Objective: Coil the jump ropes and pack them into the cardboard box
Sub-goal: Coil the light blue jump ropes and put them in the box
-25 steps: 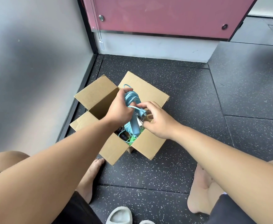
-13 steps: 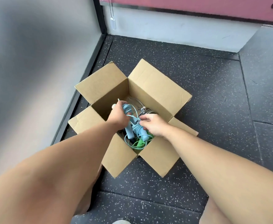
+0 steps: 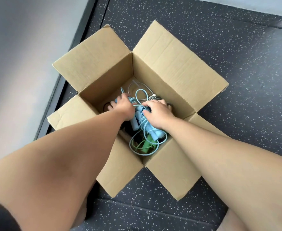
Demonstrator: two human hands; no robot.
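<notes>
Deep in the cardboard box (image 3: 106,75), left hand (image 3: 122,105) and right hand (image 3: 155,112) grip the blue jump rope (image 3: 136,121).

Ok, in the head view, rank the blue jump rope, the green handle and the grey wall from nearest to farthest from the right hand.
1. The blue jump rope, held under the right hand.
2. The green handle, lower in the box, nearer the person.
3. The grey wall, far left, outside the box.

No text, label or number can be read on the cardboard box (image 3: 170,60).
</notes>
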